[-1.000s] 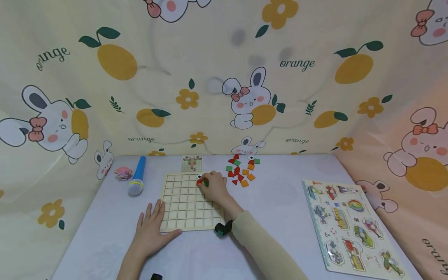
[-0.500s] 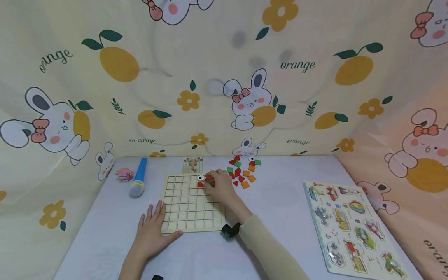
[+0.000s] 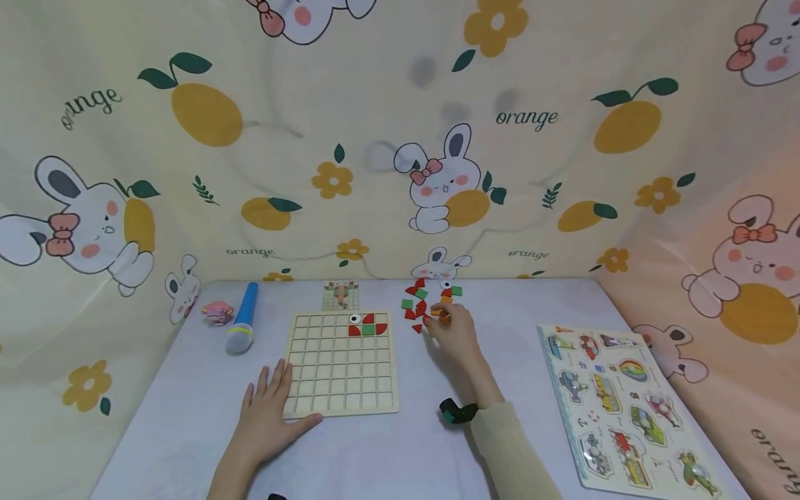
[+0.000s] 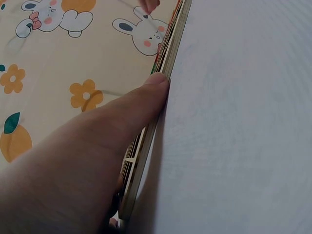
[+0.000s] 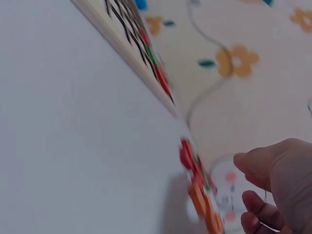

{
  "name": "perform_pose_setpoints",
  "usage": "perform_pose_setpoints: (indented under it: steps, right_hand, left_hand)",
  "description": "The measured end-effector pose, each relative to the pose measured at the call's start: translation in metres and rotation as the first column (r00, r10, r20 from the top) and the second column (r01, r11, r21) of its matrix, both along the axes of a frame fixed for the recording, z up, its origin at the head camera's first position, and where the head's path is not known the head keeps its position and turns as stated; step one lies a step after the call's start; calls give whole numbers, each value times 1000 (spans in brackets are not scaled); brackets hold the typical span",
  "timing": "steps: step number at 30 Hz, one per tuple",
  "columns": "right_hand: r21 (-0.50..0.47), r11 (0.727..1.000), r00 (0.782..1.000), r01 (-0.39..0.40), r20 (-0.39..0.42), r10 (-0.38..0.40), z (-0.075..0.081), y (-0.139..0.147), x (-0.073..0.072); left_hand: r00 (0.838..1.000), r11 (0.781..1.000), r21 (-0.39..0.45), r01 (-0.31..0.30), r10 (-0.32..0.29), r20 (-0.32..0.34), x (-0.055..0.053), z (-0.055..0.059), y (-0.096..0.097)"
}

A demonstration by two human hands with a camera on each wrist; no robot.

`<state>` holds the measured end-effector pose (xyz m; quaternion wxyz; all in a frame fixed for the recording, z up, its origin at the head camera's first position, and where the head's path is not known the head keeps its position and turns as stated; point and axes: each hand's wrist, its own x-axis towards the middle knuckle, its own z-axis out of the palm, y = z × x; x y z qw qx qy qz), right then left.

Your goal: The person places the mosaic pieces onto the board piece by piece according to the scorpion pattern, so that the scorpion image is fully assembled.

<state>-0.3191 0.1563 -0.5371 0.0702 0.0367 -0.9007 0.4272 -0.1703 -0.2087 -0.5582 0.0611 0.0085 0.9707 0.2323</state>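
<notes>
A pale square grid board (image 3: 334, 375) lies on the table. Grouped in its far right corner are a white eye piece (image 3: 355, 319), several red curved pieces (image 3: 380, 329) and a green square (image 3: 368, 330). My left hand (image 3: 265, 413) rests at the board's left front corner, fingers spread, with the thumb (image 4: 146, 95) along the front edge. To the board's right, my right hand (image 3: 457, 337) hovers over loose pieces, its fingers bent and close to the orange squares (image 5: 197, 199). In the right wrist view, thumb and fingers stand apart with nothing between them.
Loose red pieces (image 3: 417, 328) and green squares (image 3: 407, 304) lie near the right hand. Behind the board is a pattern card (image 3: 340, 295). A blue toy microphone (image 3: 246, 316) and a pink toy (image 3: 217, 312) are at left; a vehicle puzzle board (image 3: 625, 410) is at right.
My right hand has moved right, from the board's far corner to the loose pieces, leaving the red and green pieces lying in the grid. The left hand stays at the board.
</notes>
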Motion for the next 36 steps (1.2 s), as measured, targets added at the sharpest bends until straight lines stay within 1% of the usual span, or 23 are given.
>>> perform_pose_setpoints:
  steps: [3, 6, 10, 14, 17, 20, 24, 31, 36]
  right_hand:
    - [-35, 997, 997, 73, 37, -72, -3, 16, -2]
    - [-63, 993, 994, 104, 49, -101, -8, 28, -5]
    - [-58, 993, 994, 101, 43, -99, -19, 36, -6]
    - [-14, 994, 993, 106, 49, -105, -29, 39, -6]
    - [31, 995, 994, 96, 51, -98, -32, 40, -7]
    - [73, 994, 996, 83, 38, -86, -34, 40, -8]
    - [64, 992, 993, 108, 30, -110, -34, 40, -13]
    - [73, 990, 992, 118, 29, -120, -32, 41, -31]
    - [57, 989, 989, 135, 55, -138, -29, 42, -41]
  left_hand:
    - [1000, 1000, -5, 0, 0, 13, -1, 0, -1]
    - [1000, 1000, -6, -1, 1, 31, -1, 0, -1]
    - [999, 1000, 1, -8, 8, 42, 1, 0, -1]
    - [1000, 1000, -5, -3, 3, 31, 1, 0, -2]
    - [1000, 1000, -11, 1, 0, 18, 0, -1, -2]
    - [1000, 1000, -9, 1, -1, 10, -1, -3, -2]
    - [1000, 1000, 4, 2, -2, 4, -1, -3, -2]
    - [1000, 1000, 10, -6, 7, -23, -2, -1, -3]
    - [1000, 1000, 23, -1, 1, -6, 0, -1, -4]
